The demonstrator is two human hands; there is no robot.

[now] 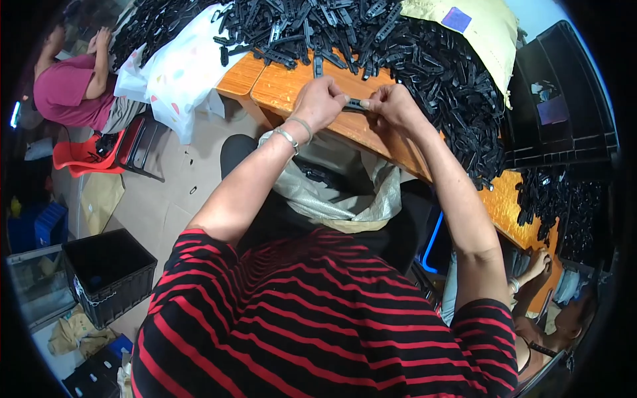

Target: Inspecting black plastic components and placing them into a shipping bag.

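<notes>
Over the front edge of the wooden table (284,86), I hold a small, long black plastic part (356,104) between my hands. My left hand (318,103) is closed, with thumb and fingertips pinching the part's left end. At its other end, my right hand (396,108) is closed too, its thumb pressed along the part. Another black part (318,64) stands out just beyond my left knuckles; whether it is held or only lies on the table I cannot tell. A large heap of similar black parts (431,73) covers the table behind and to the right.
Below the table edge, an open whitish woven sack (371,211) on my lap has black parts inside. White plastic sheeting (179,73) hangs at left, near a seated person (73,93) and a red chair (86,151). A black crate (109,275) stands lower left; another person's hand (539,264) shows right.
</notes>
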